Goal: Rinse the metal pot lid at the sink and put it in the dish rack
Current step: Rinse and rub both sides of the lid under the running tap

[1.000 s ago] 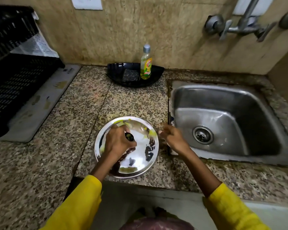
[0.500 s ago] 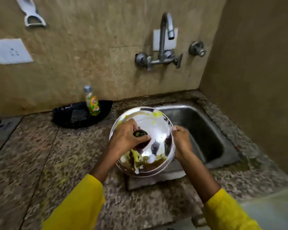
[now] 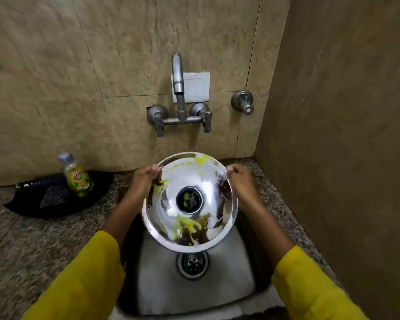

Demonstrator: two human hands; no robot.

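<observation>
The round shiny metal pot lid (image 3: 208, 181) with a black knob at its centre hangs over the steel sink (image 3: 162, 285), smeared with yellow and brown residue. My left hand (image 3: 144, 179) pinches its left rim and my right hand (image 3: 240, 179) pinches its right rim. The lid is tilted toward me, below the wall faucet (image 3: 178, 88). No water runs from the spout. The sink drain (image 3: 192, 264) shows just under the lid. The dish rack is out of view.
A green dish-soap bottle (image 3: 77, 179) stands on a black tray (image 3: 56, 197) on the granite counter (image 3: 32, 245) to the left. Two tap handles and a separate valve (image 3: 243, 102) are on the tiled wall. A side wall (image 3: 344, 158) closes in on the right.
The lid has moved from the counter to above the sink. My left hand shifted from the knob to the left rim; my right hand now holds the right rim. The view turned right.
</observation>
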